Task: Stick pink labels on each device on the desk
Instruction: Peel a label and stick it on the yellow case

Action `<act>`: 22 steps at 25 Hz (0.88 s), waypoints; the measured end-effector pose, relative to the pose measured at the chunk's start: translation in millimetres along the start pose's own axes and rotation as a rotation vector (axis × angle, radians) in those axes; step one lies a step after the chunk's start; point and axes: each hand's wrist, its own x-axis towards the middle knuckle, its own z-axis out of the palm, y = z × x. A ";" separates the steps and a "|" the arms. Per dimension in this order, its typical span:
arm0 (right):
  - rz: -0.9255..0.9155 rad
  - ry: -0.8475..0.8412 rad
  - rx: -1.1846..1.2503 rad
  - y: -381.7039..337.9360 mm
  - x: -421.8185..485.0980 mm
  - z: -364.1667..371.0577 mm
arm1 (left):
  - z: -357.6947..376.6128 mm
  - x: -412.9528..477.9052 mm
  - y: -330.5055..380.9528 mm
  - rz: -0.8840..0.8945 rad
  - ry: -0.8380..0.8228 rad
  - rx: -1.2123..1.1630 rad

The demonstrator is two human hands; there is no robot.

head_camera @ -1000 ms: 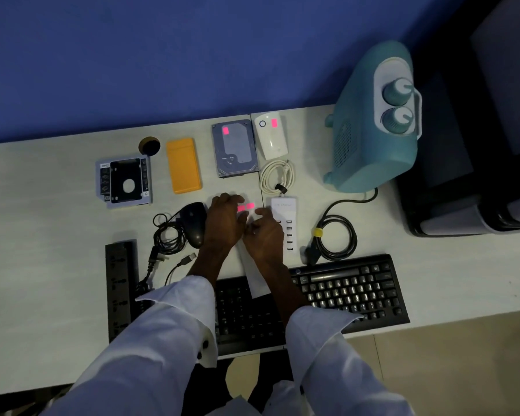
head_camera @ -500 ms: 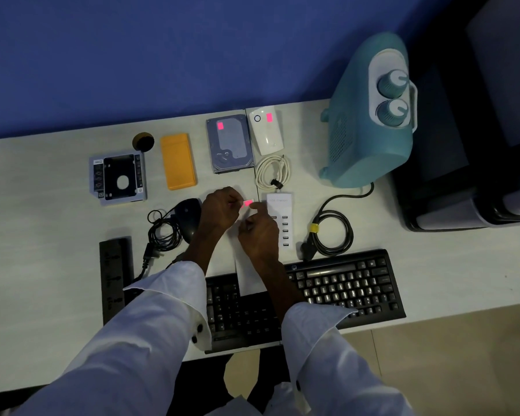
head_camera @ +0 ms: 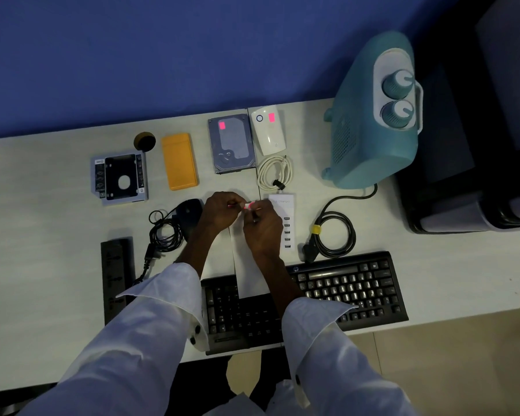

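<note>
Both hands meet at desk centre: I see the left hand (head_camera: 219,210) and right hand (head_camera: 263,228) pinching one pink label (head_camera: 248,205) between their fingertips, over a white backing strip (head_camera: 249,271). Nearest unlabelled device: the white USB charger (head_camera: 284,223), just right of the right hand, long axis running near to far. The right hand is closer. The hard drive (head_camera: 233,144) and white adapter (head_camera: 267,133), far side, already carry labels.

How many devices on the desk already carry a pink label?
2: the hard drive and the white adapter beside it. Another pink label sits between both hands; sides facing away are hidden.
</note>
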 end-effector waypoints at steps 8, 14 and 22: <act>0.047 0.003 0.004 -0.2 6.0 6.4 | -5.3 -3.5 -4.6 -0.005 -0.028 -0.078; 0.057 0.065 0.061 -1.5 9.2 7.6 | -2.2 -1.5 -6.5 -0.035 0.101 -0.024; 0.053 -0.014 0.249 -21.3 17.1 18.3 | -15.4 -12.5 -6.3 -0.035 0.308 -0.302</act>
